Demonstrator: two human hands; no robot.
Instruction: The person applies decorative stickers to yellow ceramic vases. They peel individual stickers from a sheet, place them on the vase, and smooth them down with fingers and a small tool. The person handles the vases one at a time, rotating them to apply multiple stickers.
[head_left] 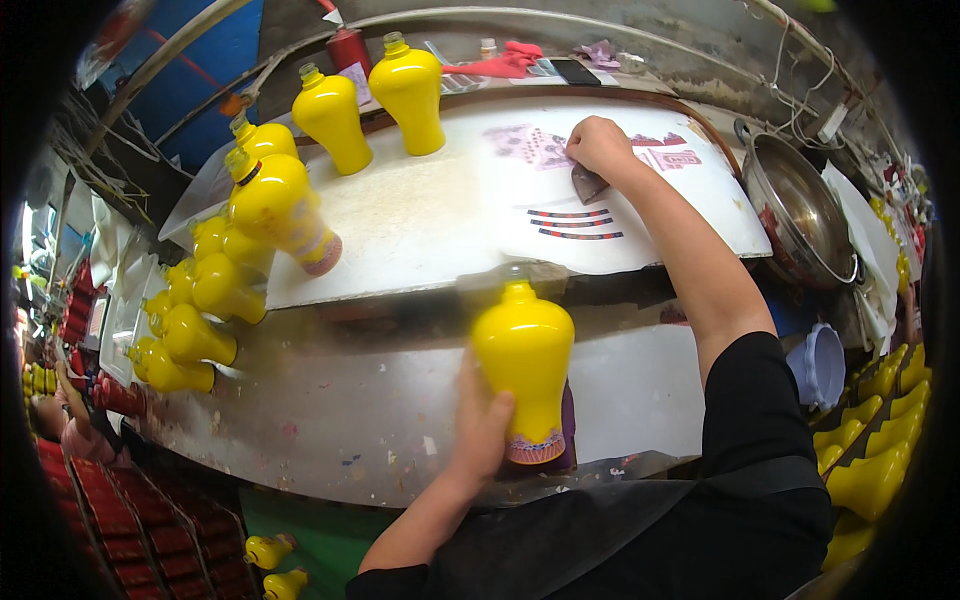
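Two on my feed: left hand (482, 428), near, clasping yellow bottle (524, 350) — right hand (602, 150), far, curled at dark flat piece (588, 186), grip I cannot tell.

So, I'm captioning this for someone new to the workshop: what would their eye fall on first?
Probably the glossy yellow bottle in the left hand, just below the middle, with a patterned band around its base. Next, the right hand at the white board, a dark flat piece at its fingers, near three thin patterned strips. More yellow bottles crowd the left side, and others the lower right.
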